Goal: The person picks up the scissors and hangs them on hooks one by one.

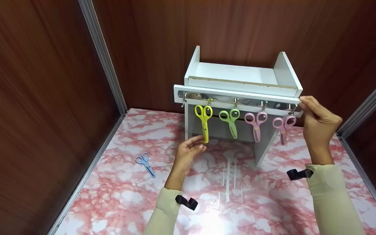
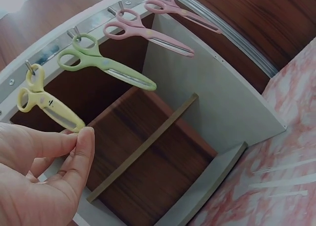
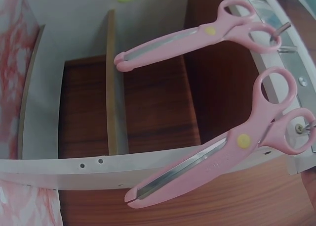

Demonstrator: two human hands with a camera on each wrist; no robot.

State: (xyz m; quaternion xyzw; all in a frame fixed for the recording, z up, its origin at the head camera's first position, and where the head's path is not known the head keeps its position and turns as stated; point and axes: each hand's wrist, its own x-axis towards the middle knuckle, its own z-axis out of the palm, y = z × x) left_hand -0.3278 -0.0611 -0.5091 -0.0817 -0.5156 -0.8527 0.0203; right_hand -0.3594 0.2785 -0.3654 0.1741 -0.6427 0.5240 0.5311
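Four-hook talk aside, a white hook rail with a shiny metal strip runs across the front of a white shelf unit. Yellow scissors, green scissors and two pink scissors hang from its hooks, blades down. At the lower left, my left hand pinches the tip of the yellow scissors between thumb and fingers, as the left wrist view also shows. My right hand grips the rail's right end. The leftmost hook holds no scissors. In the right wrist view, the pink scissors hang close to the camera.
Blue scissors lie on the red-and-white marbled table, left of my left hand. The shelf unit stands against a brown wood-look wall. Metal-edged side panels enclose the table at left and right.
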